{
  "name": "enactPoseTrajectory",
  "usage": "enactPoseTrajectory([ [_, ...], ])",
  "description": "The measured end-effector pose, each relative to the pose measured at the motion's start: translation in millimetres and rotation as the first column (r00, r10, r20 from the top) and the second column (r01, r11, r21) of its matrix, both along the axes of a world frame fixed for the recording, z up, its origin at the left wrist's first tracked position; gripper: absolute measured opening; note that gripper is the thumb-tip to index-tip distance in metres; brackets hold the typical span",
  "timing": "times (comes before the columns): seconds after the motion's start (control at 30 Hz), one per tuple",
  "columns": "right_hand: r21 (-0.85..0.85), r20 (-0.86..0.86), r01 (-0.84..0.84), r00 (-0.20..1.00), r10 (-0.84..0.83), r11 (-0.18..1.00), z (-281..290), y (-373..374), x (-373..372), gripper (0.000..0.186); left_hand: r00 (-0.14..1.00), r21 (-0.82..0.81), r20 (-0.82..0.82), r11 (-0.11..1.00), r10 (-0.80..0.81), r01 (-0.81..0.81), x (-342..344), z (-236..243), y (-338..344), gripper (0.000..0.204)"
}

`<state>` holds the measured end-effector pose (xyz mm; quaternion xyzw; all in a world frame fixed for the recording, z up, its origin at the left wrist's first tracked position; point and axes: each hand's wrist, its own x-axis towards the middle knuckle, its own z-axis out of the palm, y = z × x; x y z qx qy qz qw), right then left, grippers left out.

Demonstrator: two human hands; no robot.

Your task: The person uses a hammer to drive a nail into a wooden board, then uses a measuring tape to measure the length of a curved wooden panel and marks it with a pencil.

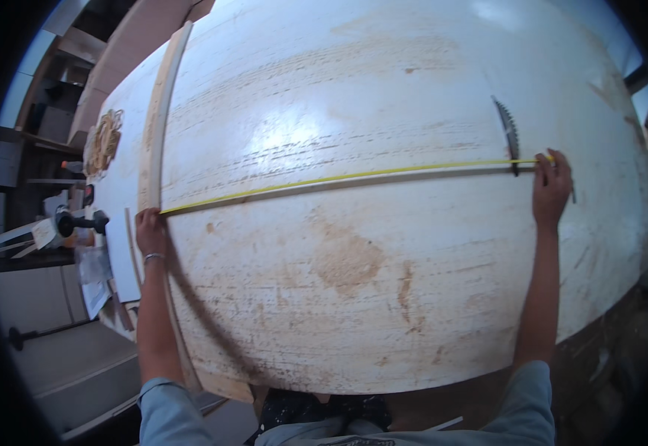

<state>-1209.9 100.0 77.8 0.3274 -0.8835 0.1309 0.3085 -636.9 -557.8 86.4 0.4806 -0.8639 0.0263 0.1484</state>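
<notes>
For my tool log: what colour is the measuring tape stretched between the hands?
The measuring tape is yellow, clearest in the head view.

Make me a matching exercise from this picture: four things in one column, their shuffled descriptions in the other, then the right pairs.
Things
1. measuring tape
2. toothed blade
3. bundle of cord
4. wooden strip

Descriptions
A. tan and looped, near the left edge of the white work surface
B. straight and pale, running away from the person beside the left hand
C. yellow, stretched between both hands
D. dark, lying just left of the right hand

Right pairs: 1-C, 2-D, 3-A, 4-B
</notes>
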Motion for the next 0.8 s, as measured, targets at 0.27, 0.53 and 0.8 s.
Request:
enactPoseTrajectory([
  [0.27, 0.037, 0.017, 0.059, 0.998, -0.06, 0.998, 6.1, -5.4, 0.4, 0.018, 0.976, -0.016, -0.174, 0.991, -0.133, 0.133, 1.2, 4.3, 2.0, 0.019],
  [0.53, 0.059, 0.021, 0.034, 0.999, -0.036, 0.998, 5.5, -7.2, 2.7, 0.018, 0.969, 0.069, -0.234, 0.993, -0.082, 0.101, 0.3, 11.0, 6.9, 0.017],
  [0.8, 0.087, -0.008, 0.009, 1.0, -0.008, 0.996, -1.8, -1.0, -5.9, 0.021, 0.969, 0.011, -0.208, 0.99, -0.135, 0.14, 6.7, 8.3, 2.5, 0.013],
])
